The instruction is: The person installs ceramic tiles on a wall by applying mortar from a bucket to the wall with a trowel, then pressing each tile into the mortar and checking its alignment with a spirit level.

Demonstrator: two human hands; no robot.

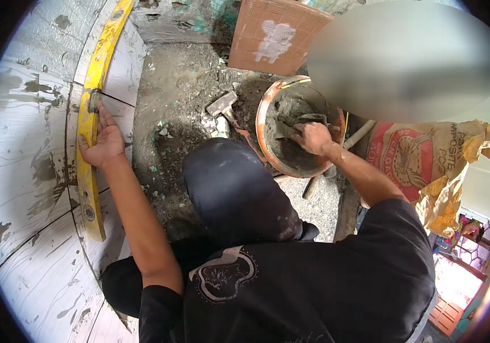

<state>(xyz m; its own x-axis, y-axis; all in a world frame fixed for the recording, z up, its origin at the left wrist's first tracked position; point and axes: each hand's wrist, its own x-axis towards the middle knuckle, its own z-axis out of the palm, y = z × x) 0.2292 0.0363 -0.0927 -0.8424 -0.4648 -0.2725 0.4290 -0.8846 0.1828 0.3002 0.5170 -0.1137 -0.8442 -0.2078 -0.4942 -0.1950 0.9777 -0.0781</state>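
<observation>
A yellow spirit level (92, 120) lies along white, wood-patterned tiles (25, 137) on the left. My left hand (105, 140) holds it at its middle, thumb over the near part and fingers reaching up along its edge by the centre vial. My right hand (315, 138) is inside an orange-rimmed bucket (263, 117), closed around a trowel (312, 118) whose handle is mostly hidden by the fingers. Wet grey mortar (290, 106) coats the bucket's inside and the trowel.
A mallet (222, 104) with an orange handle lies on rubble-strewn ground (165, 114) between my hands. A brown tile (273, 37) leans behind the bucket. A torn paper sack (413, 151) stands at right, near a pipe (359, 132).
</observation>
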